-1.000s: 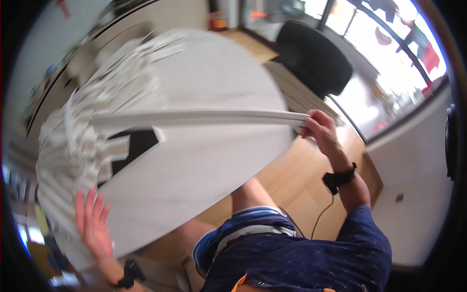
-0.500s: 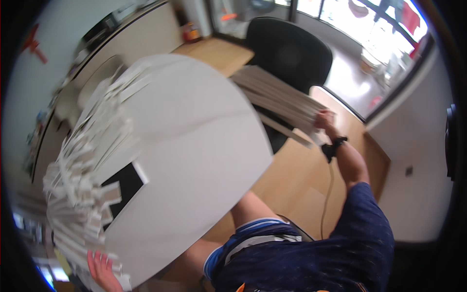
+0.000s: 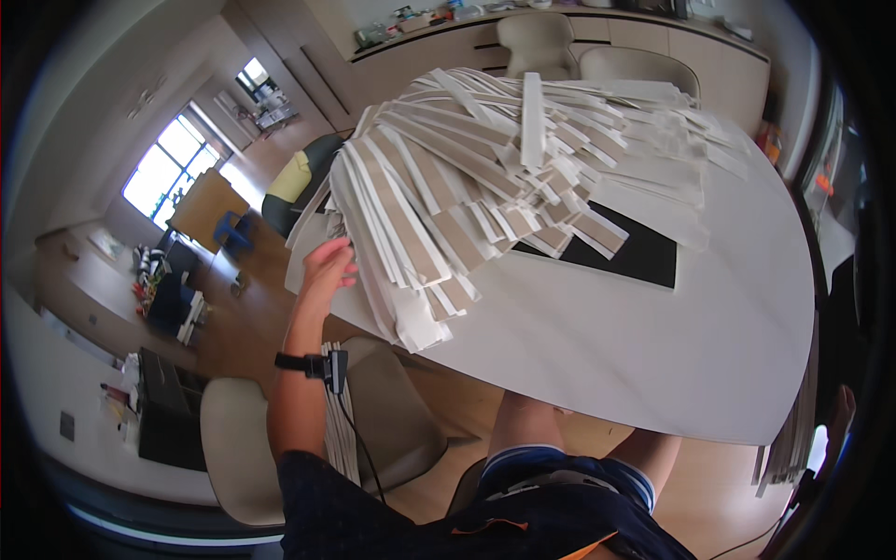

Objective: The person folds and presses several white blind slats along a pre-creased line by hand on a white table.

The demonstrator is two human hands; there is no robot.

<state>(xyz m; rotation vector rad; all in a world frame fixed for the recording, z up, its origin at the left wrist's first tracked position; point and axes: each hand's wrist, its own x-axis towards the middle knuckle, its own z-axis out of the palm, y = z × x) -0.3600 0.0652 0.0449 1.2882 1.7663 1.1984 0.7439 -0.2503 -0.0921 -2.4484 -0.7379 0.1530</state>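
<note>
A big heap of long flat white and beige strips (image 3: 439, 177) is fanned across the table, overlapping in many directions. My left hand (image 3: 327, 266) is at the heap's left edge, fingers apart and slightly bent, with nothing visible in them. I cannot tell whether its fingertips touch the strips. At the far right rim, my right hand (image 3: 843, 415) is dark and partly cut off, so its fingers are unclear. Close to it, a bundle of grey-beige strips (image 3: 789, 443) hangs low beside the table's right edge.
The white rounded table (image 3: 737, 345) has a black panel (image 3: 635, 252) partly under the strips. A beige chair (image 3: 387, 411) with more strips on it stands at the near left. Other chairs (image 3: 537, 47) are on the far side, before a long sideboard (image 3: 644, 42).
My view has swung left, bringing the heap to the middle. The strip bundle that was in my right hand now appears low at the right rim. My left hand stays by the heap.
</note>
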